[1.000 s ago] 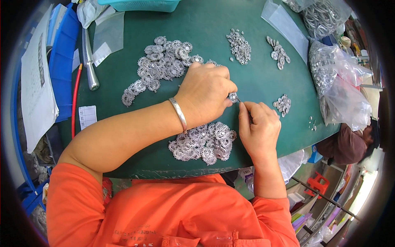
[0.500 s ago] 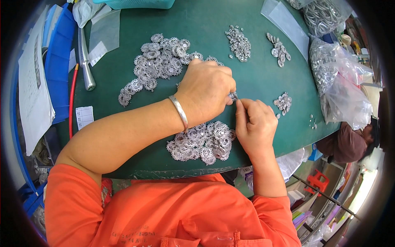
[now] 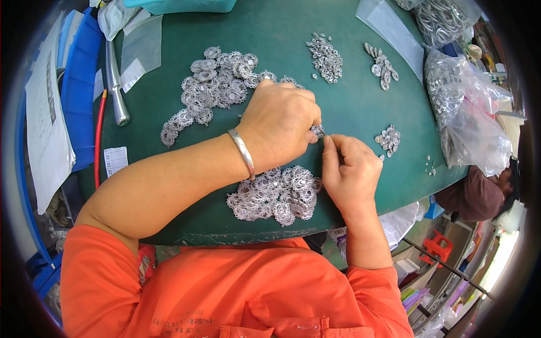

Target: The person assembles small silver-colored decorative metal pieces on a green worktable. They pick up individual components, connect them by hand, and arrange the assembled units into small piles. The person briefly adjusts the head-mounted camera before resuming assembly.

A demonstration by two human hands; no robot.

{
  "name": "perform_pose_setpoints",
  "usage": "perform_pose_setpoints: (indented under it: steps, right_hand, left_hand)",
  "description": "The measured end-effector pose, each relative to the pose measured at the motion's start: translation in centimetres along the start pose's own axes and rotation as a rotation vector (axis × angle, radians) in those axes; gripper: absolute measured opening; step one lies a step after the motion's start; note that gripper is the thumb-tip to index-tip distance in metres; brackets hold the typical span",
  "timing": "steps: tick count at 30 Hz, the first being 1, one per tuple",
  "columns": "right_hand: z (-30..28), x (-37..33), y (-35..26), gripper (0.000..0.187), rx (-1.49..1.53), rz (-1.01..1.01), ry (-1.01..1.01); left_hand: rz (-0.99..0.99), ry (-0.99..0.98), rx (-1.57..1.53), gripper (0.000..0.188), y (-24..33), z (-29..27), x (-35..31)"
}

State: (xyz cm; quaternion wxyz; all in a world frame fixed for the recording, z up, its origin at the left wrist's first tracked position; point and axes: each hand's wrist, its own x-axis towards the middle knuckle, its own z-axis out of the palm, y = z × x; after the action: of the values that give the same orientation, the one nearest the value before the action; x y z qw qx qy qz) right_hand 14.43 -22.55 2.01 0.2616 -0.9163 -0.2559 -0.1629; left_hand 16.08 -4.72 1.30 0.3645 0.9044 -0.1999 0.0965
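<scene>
Over a green table (image 3: 169, 186), my left hand (image 3: 280, 125) and my right hand (image 3: 349, 172) meet fingertip to fingertip. Between them they pinch one small silvery round metal piece (image 3: 318, 130). A silver bangle (image 3: 242, 153) sits on my left wrist. Just below the hands lies a heap of the same lacy silver pieces (image 3: 276, 194). A larger spread of them (image 3: 211, 87) lies beyond my left hand. What my right fingers hold besides the piece is hidden.
Small piles of metal rings (image 3: 325, 56), (image 3: 382, 65), (image 3: 389, 138) lie at the far right. Clear bags of silver parts (image 3: 468, 112) crowd the right edge. A metal tube (image 3: 114, 84), red hose (image 3: 99, 135), blue bin (image 3: 81, 96) and papers (image 3: 48, 129) line the left.
Both hands stay together at the same spot with only small finger shifts around the piece. The view has shifted slightly.
</scene>
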Motion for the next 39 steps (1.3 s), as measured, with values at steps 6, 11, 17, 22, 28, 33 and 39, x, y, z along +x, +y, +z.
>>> perform_pose_setpoints:
  steps: [6, 11, 17, 22, 28, 33, 39]
  right_hand:
    - [0.1, -0.2, -0.1, 0.010, 0.059, -0.002, -0.003]
    - [0.1, 0.1, 0.0, 0.011, 0.006, 0.014, 0.007]
    - [-0.3, -0.1, 0.1, 0.010, 0.047, 0.070, -0.019]
    - [-0.6, 0.2, -0.3, 0.008, 0.094, 0.158, -0.036]
    - [-0.1, 0.1, 0.3, 0.008, 0.153, 0.092, -0.006]
    - [-0.5, 0.4, 0.7, 0.008, 0.191, 0.056, -0.068]
    - [-0.2, -0.2, 1.1, 0.008, 0.188, 0.084, 0.001]
  left_hand:
    - [0.016, 0.012, 0.018, 0.019, -0.1, 0.3, 0.0]
    - [0.026, 0.024, -0.004, 0.018, -0.2, 0.2, -0.1]
    - [0.028, 0.017, -0.001, 0.018, -0.2, 0.3, 0.0]
    - [0.021, 0.029, -0.005, 0.018, -0.2, 0.3, -0.1]
    - [0.021, 0.036, -0.016, 0.017, -0.1, 0.5, -0.1]
    - [0.013, 0.014, -0.012, 0.017, -0.3, 0.3, -0.1]
    - [0.014, 0.025, -0.017, 0.018, -0.1, 0.3, -0.1]
